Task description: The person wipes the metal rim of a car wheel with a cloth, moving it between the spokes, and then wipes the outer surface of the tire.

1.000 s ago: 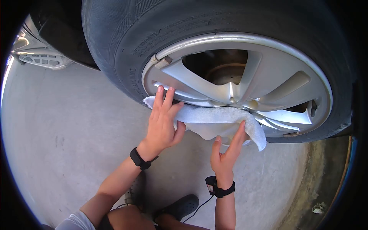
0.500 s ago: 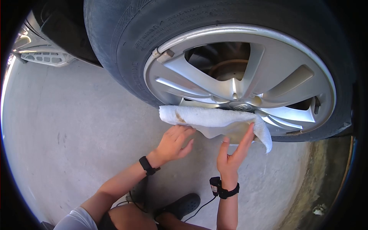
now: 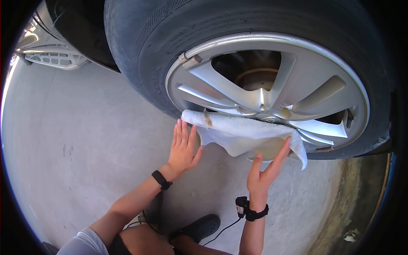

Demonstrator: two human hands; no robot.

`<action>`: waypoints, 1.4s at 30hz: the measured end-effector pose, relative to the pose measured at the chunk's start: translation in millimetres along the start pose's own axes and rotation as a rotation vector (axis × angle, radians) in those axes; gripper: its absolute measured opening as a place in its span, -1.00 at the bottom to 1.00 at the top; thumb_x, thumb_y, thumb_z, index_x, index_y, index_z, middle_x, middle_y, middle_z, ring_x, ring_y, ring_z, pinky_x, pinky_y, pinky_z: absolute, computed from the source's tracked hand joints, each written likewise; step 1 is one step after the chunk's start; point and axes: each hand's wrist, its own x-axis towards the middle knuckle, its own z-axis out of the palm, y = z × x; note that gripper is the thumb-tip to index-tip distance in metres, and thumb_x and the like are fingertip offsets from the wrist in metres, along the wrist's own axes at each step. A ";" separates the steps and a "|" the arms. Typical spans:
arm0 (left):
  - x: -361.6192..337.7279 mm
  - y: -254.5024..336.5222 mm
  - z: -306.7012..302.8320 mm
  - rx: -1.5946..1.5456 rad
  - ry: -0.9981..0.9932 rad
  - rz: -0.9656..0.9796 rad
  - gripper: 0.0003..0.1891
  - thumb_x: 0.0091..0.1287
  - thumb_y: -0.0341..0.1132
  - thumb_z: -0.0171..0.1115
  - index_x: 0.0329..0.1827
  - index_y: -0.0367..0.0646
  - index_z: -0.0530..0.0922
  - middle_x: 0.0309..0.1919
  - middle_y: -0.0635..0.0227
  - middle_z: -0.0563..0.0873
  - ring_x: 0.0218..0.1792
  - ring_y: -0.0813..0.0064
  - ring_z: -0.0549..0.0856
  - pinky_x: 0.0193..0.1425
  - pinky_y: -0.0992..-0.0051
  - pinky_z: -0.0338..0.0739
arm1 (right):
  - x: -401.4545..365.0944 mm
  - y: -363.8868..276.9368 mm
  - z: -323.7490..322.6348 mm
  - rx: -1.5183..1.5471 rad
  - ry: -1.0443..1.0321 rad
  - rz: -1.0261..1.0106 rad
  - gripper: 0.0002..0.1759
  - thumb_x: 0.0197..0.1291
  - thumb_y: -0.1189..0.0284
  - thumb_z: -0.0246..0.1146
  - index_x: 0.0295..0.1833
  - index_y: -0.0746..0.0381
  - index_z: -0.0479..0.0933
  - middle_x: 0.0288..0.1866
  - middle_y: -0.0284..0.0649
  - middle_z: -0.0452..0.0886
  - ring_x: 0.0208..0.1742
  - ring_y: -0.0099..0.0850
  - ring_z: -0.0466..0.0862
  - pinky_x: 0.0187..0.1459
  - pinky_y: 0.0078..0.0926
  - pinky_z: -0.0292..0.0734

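Note:
A white towel [image 3: 242, 123] with a brown stain near its left end hangs in front of the lower part of the silver wheel rim [image 3: 293, 63]. Its upper edge looks rolled or folded, and the rest droops below. My left hand [image 3: 183, 146] is at the towel's left end, fingers stretched out and fingertips at its lower edge. My right hand [image 3: 268, 172] reaches up under the right end, fingers extended and thumb apart, with fingertips against the cloth. The towel covers the rim's lower spokes and part of the centre cap [image 3: 266, 118].
A black tyre [image 3: 136, 55] surrounds the rim. Grey concrete floor [image 3: 97, 127] lies below, with a stained strip [image 3: 340, 204] at the right. Another vehicle's silver part [image 3: 55, 59] shows at upper left. My dark clog [image 3: 199, 227] and a cable [image 3: 225, 229] are beneath me.
My left hand has moved up and left to the towel's left end, its fingers straightening. The towel's stain has shifted upward and right, and more cloth hangs down. The right hand has moved slightly right.

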 end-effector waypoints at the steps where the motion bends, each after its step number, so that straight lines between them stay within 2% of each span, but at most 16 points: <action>1: 2.0 -0.9 -3.4 -0.043 -0.009 -0.003 -0.25 0.37 -0.24 0.20 0.55 -0.43 0.15 0.54 -0.40 0.10 0.57 -0.42 0.08 0.59 -0.19 0.03 | 0.9 -0.4 -0.1 0.014 0.010 0.017 -0.15 0.27 0.59 0.15 0.62 0.51 -0.03 0.62 0.36 0.08 0.65 0.28 0.03 0.59 0.04 -0.09; 4: 4.2 -0.4 -9.1 -0.169 -0.033 -0.048 -0.29 0.35 -0.32 0.20 0.52 -0.45 0.18 0.51 -0.34 0.15 0.54 -0.35 0.16 0.57 -0.12 0.09 | -0.7 0.4 0.9 0.028 -0.016 0.026 -0.16 0.30 0.60 0.12 0.66 0.42 -0.04 0.69 0.17 0.04 0.70 0.07 0.01 0.62 -0.10 -0.11; 7: 0.1 10.2 1.0 -0.361 -0.047 -0.206 -0.34 0.33 -0.41 0.25 0.48 -0.38 0.25 0.41 -0.17 0.29 0.45 -0.16 0.31 0.54 0.08 0.18 | -0.3 -1.4 3.7 0.078 -0.026 0.029 -0.16 0.31 0.59 0.13 0.66 0.42 -0.03 0.69 0.16 0.04 0.70 0.07 0.02 0.62 -0.09 -0.11; 9: 1.0 22.5 2.2 -0.584 -0.034 -0.352 -0.42 0.32 -0.44 0.31 0.40 -0.33 0.37 0.29 -0.06 0.40 0.35 0.02 0.42 0.49 0.21 0.25 | -0.1 -4.0 3.1 0.045 -0.036 0.018 -0.16 0.29 0.59 0.14 0.63 0.47 -0.03 0.63 0.28 0.09 0.66 0.20 0.06 0.60 -0.01 -0.07; 12: 12.0 38.9 4.4 -1.058 0.216 -0.461 -0.49 0.32 -0.47 0.35 0.34 -0.26 0.45 0.18 0.15 0.44 0.29 0.28 0.42 0.44 0.38 0.24 | -1.7 0.3 0.7 0.006 -0.048 0.003 -0.17 0.29 0.58 0.15 0.62 0.50 -0.02 0.60 0.34 0.12 0.64 0.25 0.09 0.59 0.02 -0.05; 15: 16.5 30.8 4.8 -1.187 0.137 -0.464 -0.49 0.35 -0.48 0.36 0.35 -0.28 0.45 0.28 0.15 0.48 0.34 0.35 0.45 0.45 0.33 0.31 | -7.5 11.6 3.8 0.026 -0.038 0.034 -0.16 0.30 0.59 0.13 0.65 0.43 -0.03 0.66 0.20 0.08 0.68 0.13 0.05 0.61 -0.04 -0.10; 18: 18.2 20.2 -11.7 -1.680 -0.163 -0.780 -0.47 0.43 -0.39 0.30 0.42 -0.29 0.37 0.38 0.09 0.50 0.39 0.24 0.49 0.50 0.21 0.36 | -11.6 15.0 1.5 0.025 -0.038 0.070 -0.15 0.31 0.60 0.13 0.66 0.40 -0.04 0.69 0.13 0.05 0.70 0.06 0.02 0.63 -0.08 -0.14; 21: 38.8 19.2 -32.7 -2.168 -0.242 -0.744 -0.44 0.48 -0.27 0.24 0.45 -0.30 0.31 0.42 0.06 0.50 0.41 0.17 0.52 0.54 0.07 0.37 | -8.8 12.5 3.2 0.014 -0.039 0.068 -0.16 0.31 0.60 0.12 0.66 0.39 -0.05 0.69 0.12 0.05 0.71 0.04 0.01 0.63 -0.08 -0.15; 24: 44.5 22.0 -39.6 -2.298 -0.286 -0.850 -0.39 0.46 -0.17 0.24 0.47 -0.30 0.31 0.38 0.05 0.54 0.39 0.13 0.55 0.54 0.06 0.38 | -9.1 12.8 3.6 -0.004 -0.049 0.055 -0.16 0.32 0.60 0.11 0.67 0.38 -0.05 0.70 0.10 0.04 0.71 0.03 0.01 0.63 -0.09 -0.15; 27: 49.6 23.5 -43.0 -2.236 -0.282 -0.853 -0.39 0.45 -0.20 0.24 0.47 -0.30 0.32 0.34 0.08 0.58 0.33 0.14 0.60 0.51 0.10 0.41 | -9.3 10.9 6.4 0.003 -0.037 0.038 -0.16 0.32 0.61 0.10 0.67 0.37 -0.05 0.71 0.09 0.03 0.71 0.02 0.01 0.63 -0.09 -0.15; 30: 39.1 16.8 -51.1 -1.841 -0.061 -0.712 -0.49 0.47 -0.29 0.20 0.43 -0.29 0.38 0.32 0.10 0.57 0.34 0.26 0.57 0.44 0.22 0.43 | -10.6 2.0 9.2 0.026 -0.010 0.043 -0.17 0.29 0.59 0.12 0.64 0.43 -0.01 0.66 0.19 0.10 0.67 0.14 0.07 0.61 -0.01 -0.09; 32: 35.5 15.5 -68.4 -1.471 -0.045 -0.440 -0.52 0.46 -0.28 0.18 0.39 -0.31 0.43 0.31 0.10 0.57 0.32 0.27 0.56 0.40 0.25 0.43 | -12.8 -7.0 11.5 0.034 -0.013 0.039 -0.17 0.28 0.58 0.14 0.62 0.47 0.01 0.62 0.26 0.13 0.64 0.22 0.11 0.59 0.03 -0.05; 37: 61.3 27.6 -79.7 -0.548 0.022 0.223 -0.46 0.36 -0.22 0.28 0.35 -0.30 0.49 0.30 -0.06 0.55 0.31 -0.01 0.56 0.43 0.12 0.38 | -17.7 5.3 3.7 -0.030 -0.095 -0.076 -0.17 0.27 0.56 0.15 0.61 0.50 0.01 0.59 0.32 0.16 0.60 0.28 0.15 0.57 0.03 0.00; 38: 67.5 32.7 -85.7 -0.287 0.003 0.236 -0.43 0.26 -0.19 0.36 0.31 -0.27 0.52 0.23 -0.08 0.59 0.24 -0.13 0.58 0.38 0.05 0.40 | -18.2 5.9 4.3 -0.018 -0.082 -0.074 -0.16 0.27 0.55 0.15 0.61 0.50 0.00 0.60 0.32 0.16 0.60 0.28 0.15 0.57 0.03 0.00; 41: 75.5 36.1 -81.7 -0.154 0.001 0.052 -0.44 0.16 -0.20 0.44 0.22 -0.25 0.57 0.12 -0.03 0.65 0.15 -0.15 0.62 0.32 0.04 0.44 | -13.9 3.8 12.0 0.026 -0.052 -0.049 -0.16 0.28 0.54 0.15 0.62 0.51 -0.02 0.61 0.32 0.13 0.61 0.27 0.14 0.58 0.03 -0.01; 42: 78.1 31.9 -75.3 -0.075 0.180 0.083 -0.52 0.08 -0.28 0.45 0.10 -0.19 0.62 -0.01 0.05 0.69 0.02 -0.11 0.65 0.18 0.08 0.48 | -11.6 2.1 12.8 0.042 -0.047 -0.020 -0.15 0.28 0.53 0.14 0.62 0.51 -0.03 0.62 0.32 0.11 0.62 0.27 0.13 0.58 0.04 -0.01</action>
